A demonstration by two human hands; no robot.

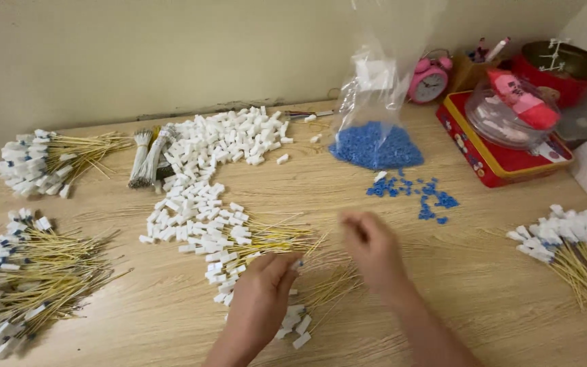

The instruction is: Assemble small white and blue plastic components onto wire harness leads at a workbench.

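Nearest the camera, the left hand pinches a yellow wire with a white connector at its tip over the wire pile on the table, while the blurred right hand (fingers' spread indiscernible) hovers beside the loose blue caps, so capping seems underway, needing a cap picked up.

Left hand pinched, right hand blurred

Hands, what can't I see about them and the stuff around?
- Right hand, head view: motion blur hides its fingers.
- Left hand: fingertips pinch something tiny; too small to tell.
- Wire bundle: cut off by the left edge.
- Bag: top cut off by the frame.
- Clock: partly behind the bag.
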